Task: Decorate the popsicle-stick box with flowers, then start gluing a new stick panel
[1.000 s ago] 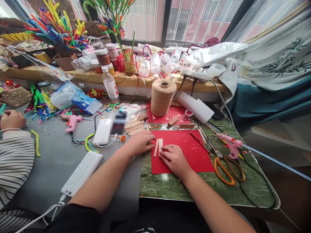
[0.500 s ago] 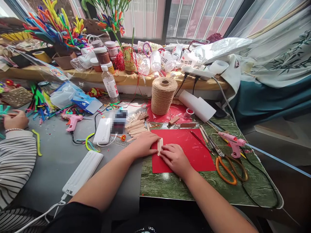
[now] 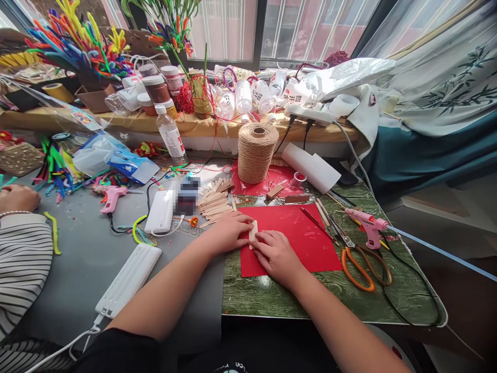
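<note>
Small wooden craft sticks lie side by side, upright in view, over the left part of a red sheet. From the left, my left hand presses its thumb and fingertips along their edge. My right hand closes in from the other side, fingers bent against the sticks. Between them the sticks are held together on the sheet; their exact number is hard to make out. Just beyond my left hand lies a loose pile of craft sticks. A dark pencil-like stick rests on the sheet's right part.
Right of the sheet are orange-handled scissors and a pink glue gun with a cord. A twine spool stands behind. At left are a power bank, another glue gun and a co-worker's striped sleeve.
The view has shifted slightly, so everything sits a little further left. Both hands keep their hold on the sticks. At the far left, the co-worker's hand has moved toward the frame edge.
</note>
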`<state>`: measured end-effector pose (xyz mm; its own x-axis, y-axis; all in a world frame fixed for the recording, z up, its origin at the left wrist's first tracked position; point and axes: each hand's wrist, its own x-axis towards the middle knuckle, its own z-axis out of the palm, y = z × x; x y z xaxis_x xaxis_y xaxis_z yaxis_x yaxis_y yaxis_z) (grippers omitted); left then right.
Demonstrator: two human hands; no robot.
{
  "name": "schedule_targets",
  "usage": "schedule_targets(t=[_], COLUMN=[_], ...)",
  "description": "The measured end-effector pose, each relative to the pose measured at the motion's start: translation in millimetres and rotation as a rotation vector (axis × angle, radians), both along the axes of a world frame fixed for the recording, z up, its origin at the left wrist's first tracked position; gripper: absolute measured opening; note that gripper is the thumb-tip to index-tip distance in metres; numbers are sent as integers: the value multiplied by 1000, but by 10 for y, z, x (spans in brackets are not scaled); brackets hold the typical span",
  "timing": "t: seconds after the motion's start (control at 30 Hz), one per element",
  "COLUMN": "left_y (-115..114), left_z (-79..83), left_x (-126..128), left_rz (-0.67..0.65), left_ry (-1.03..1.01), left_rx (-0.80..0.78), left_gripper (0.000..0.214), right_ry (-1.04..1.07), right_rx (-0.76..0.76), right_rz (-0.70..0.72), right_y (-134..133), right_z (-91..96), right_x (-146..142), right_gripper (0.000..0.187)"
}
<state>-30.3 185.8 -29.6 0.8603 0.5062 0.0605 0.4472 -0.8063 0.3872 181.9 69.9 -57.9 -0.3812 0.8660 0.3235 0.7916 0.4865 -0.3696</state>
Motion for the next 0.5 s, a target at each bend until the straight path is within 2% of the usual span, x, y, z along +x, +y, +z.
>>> schedule_targets(t=[0.17, 0.33, 0.5], left_y=[18, 71, 31], left_z=[-18, 12, -15], left_x=[-22, -62, -41], left_rz=[31, 151, 64], left_ry=[-26, -88, -48], left_rx=[-12, 11, -30], left_gripper=[37, 47, 56], right_ry=[-5, 19, 50], right_rx=[12, -4, 10], right_rz=[-1, 8, 8], right_y=[-19, -5, -8], right_z=[-22, -43, -69], right_x=[3, 13, 28], right_gripper=[26, 26, 31])
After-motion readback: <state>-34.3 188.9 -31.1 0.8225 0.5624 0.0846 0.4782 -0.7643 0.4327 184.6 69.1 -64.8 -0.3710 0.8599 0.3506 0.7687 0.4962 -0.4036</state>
